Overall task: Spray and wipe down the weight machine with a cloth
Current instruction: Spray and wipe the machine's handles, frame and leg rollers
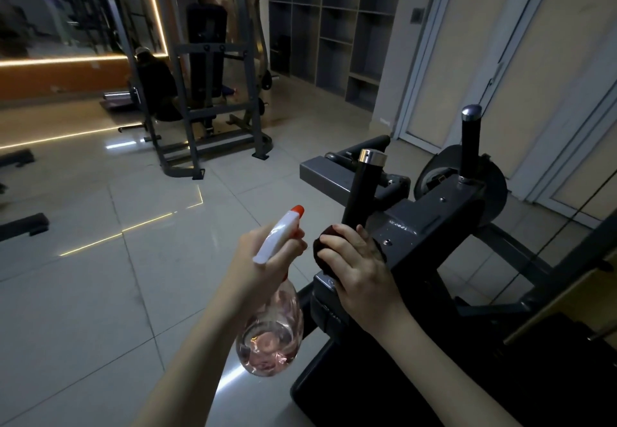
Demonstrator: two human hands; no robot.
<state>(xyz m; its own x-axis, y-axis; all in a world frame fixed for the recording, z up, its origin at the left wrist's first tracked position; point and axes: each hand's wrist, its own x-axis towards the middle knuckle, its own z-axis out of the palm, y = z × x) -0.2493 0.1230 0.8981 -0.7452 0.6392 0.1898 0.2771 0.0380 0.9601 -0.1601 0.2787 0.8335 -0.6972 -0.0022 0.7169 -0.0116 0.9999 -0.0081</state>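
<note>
Left hand [263, 259] is gripping a spray bottle [272, 299], nozzle aiming right at the weight machine [434, 223], where right hand [354, 263] is pressing a dark cloth [325, 249]

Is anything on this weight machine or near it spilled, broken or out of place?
Nothing stands out. The left hand grips the clear spray bottle with white-and-orange head; the right hand holds a dark cloth against the grey metal frame.

Head-worn wide-angle view, looking forward and down, close over weight machine [434, 219].
</note>
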